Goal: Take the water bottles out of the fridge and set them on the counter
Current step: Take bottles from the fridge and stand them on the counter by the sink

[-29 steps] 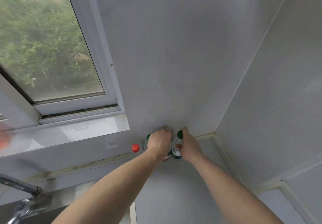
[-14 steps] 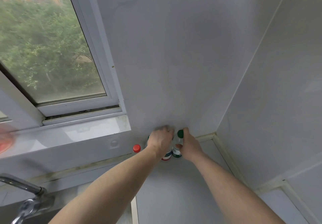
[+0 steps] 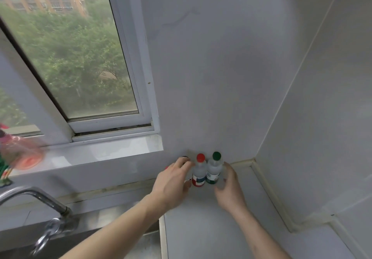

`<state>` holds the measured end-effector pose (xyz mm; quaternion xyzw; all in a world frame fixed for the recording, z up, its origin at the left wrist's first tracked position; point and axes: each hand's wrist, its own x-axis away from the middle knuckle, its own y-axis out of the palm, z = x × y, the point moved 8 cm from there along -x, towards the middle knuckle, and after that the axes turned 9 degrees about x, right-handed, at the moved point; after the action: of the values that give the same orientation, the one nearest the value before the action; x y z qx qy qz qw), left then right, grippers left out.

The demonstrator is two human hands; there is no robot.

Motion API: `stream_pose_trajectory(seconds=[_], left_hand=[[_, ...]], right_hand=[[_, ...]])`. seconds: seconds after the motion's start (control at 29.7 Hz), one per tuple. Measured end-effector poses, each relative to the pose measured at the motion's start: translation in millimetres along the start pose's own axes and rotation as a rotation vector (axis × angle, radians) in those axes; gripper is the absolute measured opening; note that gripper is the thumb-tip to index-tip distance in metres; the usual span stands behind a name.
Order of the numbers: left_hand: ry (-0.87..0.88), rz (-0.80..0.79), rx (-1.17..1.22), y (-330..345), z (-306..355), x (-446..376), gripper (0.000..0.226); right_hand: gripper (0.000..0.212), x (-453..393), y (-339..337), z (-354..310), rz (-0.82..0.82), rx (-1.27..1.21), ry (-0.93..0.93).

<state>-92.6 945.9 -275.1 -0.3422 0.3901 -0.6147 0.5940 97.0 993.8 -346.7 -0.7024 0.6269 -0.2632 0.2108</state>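
Two small water bottles stand upright and side by side on the grey counter (image 3: 211,228), at the back against the wall near its corner. The red-capped bottle (image 3: 199,173) carries a red and white label; the green-capped bottle (image 3: 214,171), at its 3 o'clock and touching or nearly so, carries a green and white label. The left hand (image 3: 173,180) sits at the red-capped bottle's 9 o'clock, fingers extended and loosely spread, holding nothing; whether its fingertips touch the bottle cannot be told. The right hand (image 3: 229,186) sits at the green-capped bottle's 4 o'clock, fingers relaxed and slightly bent, gripping nothing, with a fingertip just beside the bottle's shoulder. Behind the left hand a dark cap (image 3: 184,157) and a sliver of another red cap (image 3: 166,168) show; the bottles beneath are hidden. From the bottles, a steel tap (image 3: 40,202) stands at 8 o'clock over a sink (image 3: 124,214), a blurred pink item (image 3: 22,154) rests on the window sill (image 3: 100,152) at 9 o'clock, and the window (image 3: 70,57) lies at 10 o'clock, showing trees and a building.
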Motion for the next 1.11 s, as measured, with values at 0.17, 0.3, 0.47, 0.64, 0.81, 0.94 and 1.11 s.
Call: stream_pose_trajectory(seconds=[0.17, 0.3, 0.47, 0.64, 0.81, 0.94, 1.11], left_hand=[[-0.044, 0.0, 0.091, -14.3, -7.8, 94.8, 0.046], [-0.077, -0.022, 0.116, -7.1, -13.0, 144.5, 0.044], [-0.059, -0.101, 0.153, 11.9, -9.3, 192.8, 0.047], [0.015, -0.184, 0.139, 14.7, 2.9, 207.3, 0.047], [0.141, -0.266, 0.107, 10.4, 31.1, 204.6, 0.048], [0.232, -0.295, 0.147, 7.9, 52.1, 208.1, 0.045], [0.395, -0.388, 0.188, 17.6, 74.5, 240.9, 0.044]], right_hand=[[0.07, 89.0, 7.6, 8.8, -0.086, -0.036, 0.037], [0.056, 143.7, 17.7, -3.7, -0.168, 0.023, -0.006], [0.055, 196.4, 15.3, -7.6, -0.234, 0.131, -0.055], [0.054, 234.6, -5.1, 7.1, -0.188, 0.147, -0.017], [0.054, 285.0, -22.4, 27.4, -0.076, 0.121, 0.103], [0.055, 321.6, -29.6, 27.6, -0.016, 0.125, 0.162], [0.056, 390.3, -37.5, 21.4, 0.149, 0.156, 0.262]])
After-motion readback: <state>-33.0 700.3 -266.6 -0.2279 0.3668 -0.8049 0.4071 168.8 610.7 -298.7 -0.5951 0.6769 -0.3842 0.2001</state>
